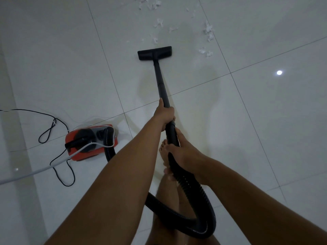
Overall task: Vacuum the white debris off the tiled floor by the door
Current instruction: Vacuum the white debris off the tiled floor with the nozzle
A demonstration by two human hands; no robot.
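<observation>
- Two hands grip the vacuum's tube: the left hand (165, 114) curls round the black wand (160, 80), and the right hand (184, 152) wraps the ribbed hose (194, 191) at its cuff, just behind.
- The floor nozzle (154, 53) lies flat on the tiled floor (265, 121), with white debris (208, 32) scattered just ahead and to its right.
- A red canister vacuum (90, 142) sits to the left, with a black cord (17, 109) looping beside it and a white cable (26, 174) draped over it.
- A bare foot (161, 149) shows under the hose.

A single head-worn wide-angle view, aimed forward and down from standing height at the tiled floor (265, 121).
</observation>
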